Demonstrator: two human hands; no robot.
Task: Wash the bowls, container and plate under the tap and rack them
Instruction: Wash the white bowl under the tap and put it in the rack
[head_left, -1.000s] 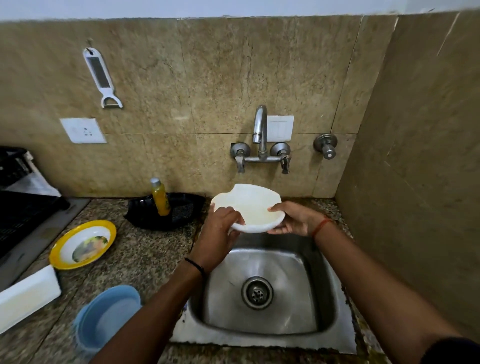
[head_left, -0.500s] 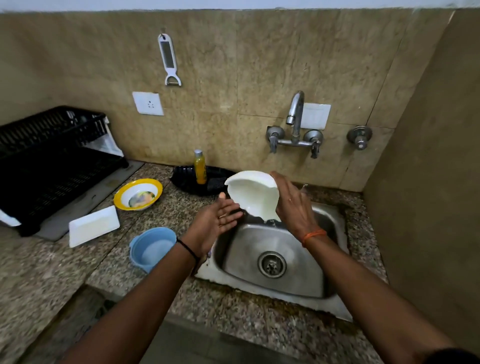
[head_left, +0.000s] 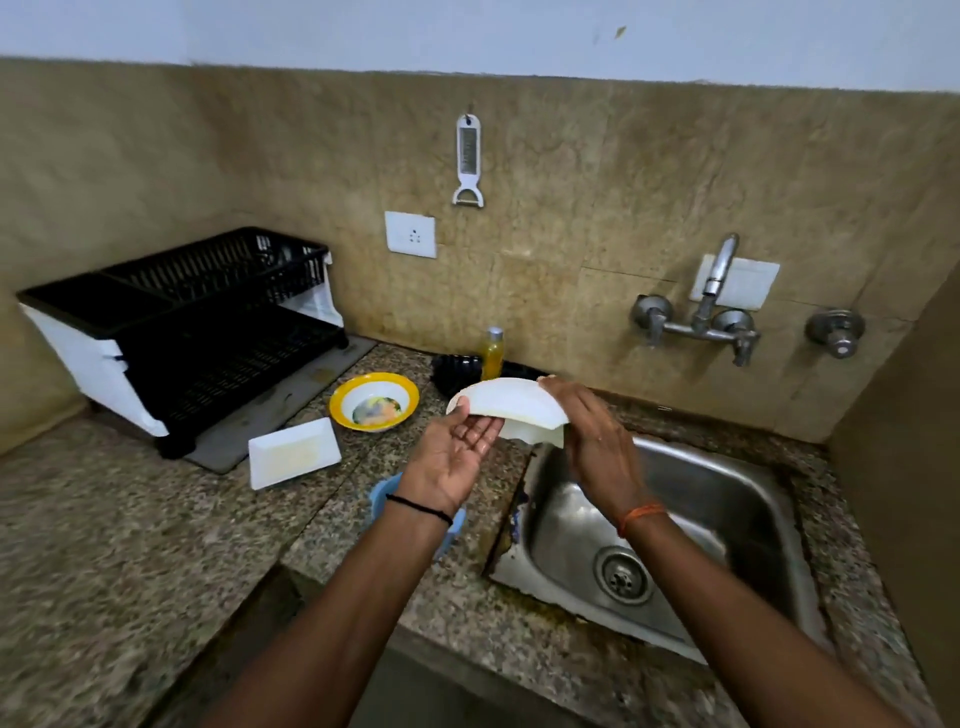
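A white bowl is tipped on its side above the counter, just left of the steel sink. My right hand grips its right rim. My left hand is palm-up under its left edge, fingers touching the rim. A yellow-rimmed bowl, a white rectangular container and a blue bowl, partly hidden by my left wrist, stand on the counter. The black dish rack stands at the left. No water runs from the tap.
A yellow soap bottle stands in a black dish by the wall. A peeler hangs above a wall socket. A grey mat lies under the rack. The side wall closes in right of the sink.
The bowl has moved left from over the sink to above the counter edge and tipped onto its side. The view has swung left, bringing the dish rack fully in.
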